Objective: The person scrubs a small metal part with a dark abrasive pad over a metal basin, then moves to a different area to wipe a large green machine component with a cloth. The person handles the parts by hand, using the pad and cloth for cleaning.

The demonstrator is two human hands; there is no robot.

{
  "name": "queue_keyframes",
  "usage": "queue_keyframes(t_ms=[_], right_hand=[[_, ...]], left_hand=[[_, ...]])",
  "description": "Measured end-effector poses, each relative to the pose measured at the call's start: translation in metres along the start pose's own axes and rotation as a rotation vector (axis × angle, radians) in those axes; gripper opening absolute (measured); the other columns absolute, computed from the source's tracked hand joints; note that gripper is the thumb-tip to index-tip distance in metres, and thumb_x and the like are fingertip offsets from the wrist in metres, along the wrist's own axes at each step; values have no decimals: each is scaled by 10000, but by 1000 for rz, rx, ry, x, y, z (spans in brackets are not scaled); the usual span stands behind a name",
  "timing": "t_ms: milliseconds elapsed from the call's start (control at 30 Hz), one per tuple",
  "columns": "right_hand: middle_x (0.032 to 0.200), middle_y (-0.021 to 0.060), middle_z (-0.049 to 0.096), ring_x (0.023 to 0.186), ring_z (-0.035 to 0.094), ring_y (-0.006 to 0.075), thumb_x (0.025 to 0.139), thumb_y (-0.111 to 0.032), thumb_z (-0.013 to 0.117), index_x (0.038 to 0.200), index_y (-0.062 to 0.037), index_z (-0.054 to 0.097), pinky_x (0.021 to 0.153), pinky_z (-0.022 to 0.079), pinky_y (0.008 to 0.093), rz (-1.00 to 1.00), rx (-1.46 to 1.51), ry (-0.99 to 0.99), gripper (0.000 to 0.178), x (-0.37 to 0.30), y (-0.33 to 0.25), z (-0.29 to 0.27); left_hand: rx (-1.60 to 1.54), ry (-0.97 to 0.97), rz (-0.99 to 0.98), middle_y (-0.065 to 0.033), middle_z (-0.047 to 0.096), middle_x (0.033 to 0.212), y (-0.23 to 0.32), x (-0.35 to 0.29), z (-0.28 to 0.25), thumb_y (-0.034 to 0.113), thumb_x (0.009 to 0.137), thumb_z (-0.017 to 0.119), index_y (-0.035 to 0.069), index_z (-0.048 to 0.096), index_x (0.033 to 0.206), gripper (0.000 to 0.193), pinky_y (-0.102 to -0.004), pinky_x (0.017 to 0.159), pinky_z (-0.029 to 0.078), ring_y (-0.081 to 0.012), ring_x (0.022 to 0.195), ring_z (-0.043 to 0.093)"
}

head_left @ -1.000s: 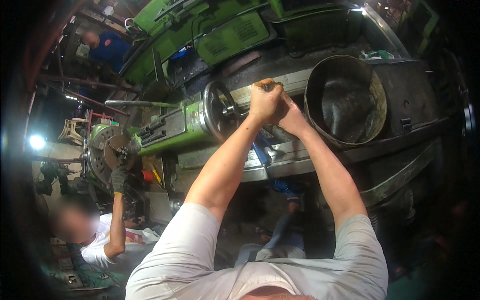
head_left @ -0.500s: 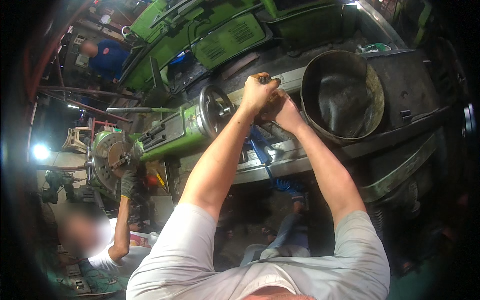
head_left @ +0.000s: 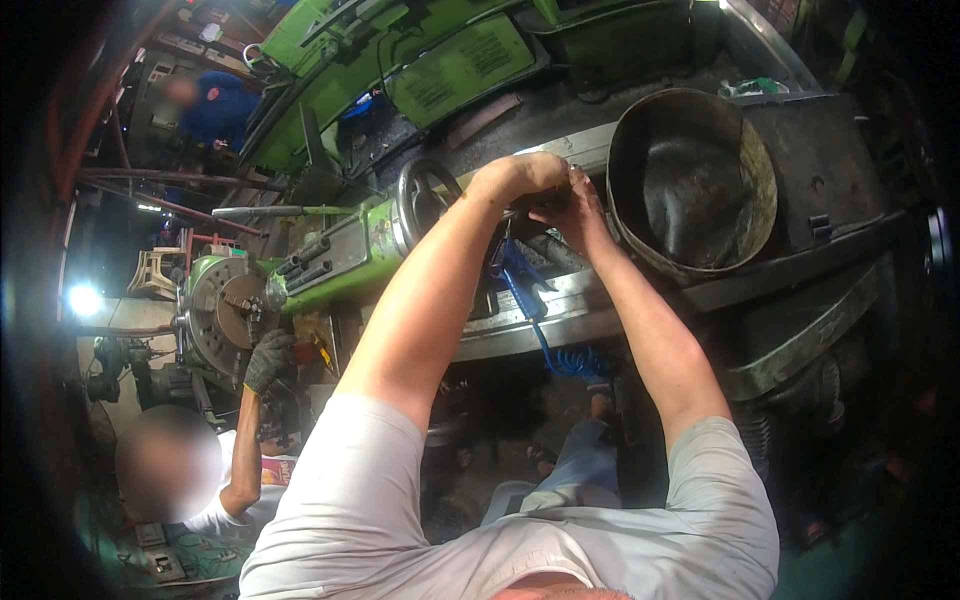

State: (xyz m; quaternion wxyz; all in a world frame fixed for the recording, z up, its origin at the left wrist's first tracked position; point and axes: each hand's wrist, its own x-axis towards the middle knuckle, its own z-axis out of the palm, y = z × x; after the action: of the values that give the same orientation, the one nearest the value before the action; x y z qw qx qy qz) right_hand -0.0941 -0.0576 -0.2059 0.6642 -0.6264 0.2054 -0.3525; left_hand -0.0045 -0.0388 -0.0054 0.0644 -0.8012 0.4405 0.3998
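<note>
Left hand (head_left: 538, 177) curls against the bent right hand (head_left: 582, 212) over the machine bed (head_left: 500, 338); can't tell how closed their fingers are or what's gripped! Blue air gun (head_left: 518, 285) sits close by, perhaps for easy reach, metal drum (head_left: 762, 195) just right.

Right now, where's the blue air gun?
Head view, near centre: the blue air gun is below the left hand, right of the handwheel, left of the drum.

A small dark thing (head_left: 546, 199) is between the left hand (head_left: 528, 175) and the right hand (head_left: 582, 212), left of a big round tub (head_left: 762, 190). The hands hide most of it, so its shape is unclear.
</note>
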Motion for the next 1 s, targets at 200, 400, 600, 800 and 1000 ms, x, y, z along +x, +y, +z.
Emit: queue_keyframes(t_ms=[200, 400, 600, 800, 1000], right_hand=[[1223, 181, 607, 1183, 584, 339, 674, -227, 912, 1260, -23, 540, 1045, 461, 440, -2, -561, 11, 723, -11, -41, -2], [1259, 200, 599, 1240, 545, 366, 671, -260, 911, 1331, 6, 484, 1089, 420, 457, 26, -557, 8, 831, -18, -64, -5], [1110, 205, 666, 1082, 646, 361, 683, -161, 904, 1176, 12, 592, 955, 513, 436, 23, -379, -45, 608, -16, -62, 3], [1096, 191, 673, 1062, 650, 334, 673, -130, 900, 1153, 12, 605, 937, 510, 428, -108, -426, -1, 581, -21, -38, 0], [1105, 157, 660, 1049, 642, 293, 745, -111, 864, 1217, -31, 565, 920, 505, 400, -105, -75, -1, 564, -24, -3, -2]], left_hand=[[126, -19, -16, -156, 728, 1110, -11, 14, 0, 356, 900, 631, -5, 717, 1146, 446, -403, 870, 519, -264, 989, 679], [122, 205, 56, -211, 733, 1091, -19, 17, 8, 382, 712, 831, 6, 748, 1087, 537, -424, 895, 561, -350, 1047, 707], [38, 348, 93, -217, 743, 1004, -34, 15, 16, 367, 631, 870, 35, 767, 1034, 532, -410, 847, 570, -342, 960, 725], [90, 364, 115, -238, 737, 1003, -20, 8, 25, 316, 674, 821, 0, 766, 984, 446, -432, 843, 579, -368, 957, 726], [-483, 468, 16, -187, 748, 1008, -38, 26, 39, 233, 753, 738, 10, 762, 1006, 339, -396, 804, 564, -307, 918, 721]])
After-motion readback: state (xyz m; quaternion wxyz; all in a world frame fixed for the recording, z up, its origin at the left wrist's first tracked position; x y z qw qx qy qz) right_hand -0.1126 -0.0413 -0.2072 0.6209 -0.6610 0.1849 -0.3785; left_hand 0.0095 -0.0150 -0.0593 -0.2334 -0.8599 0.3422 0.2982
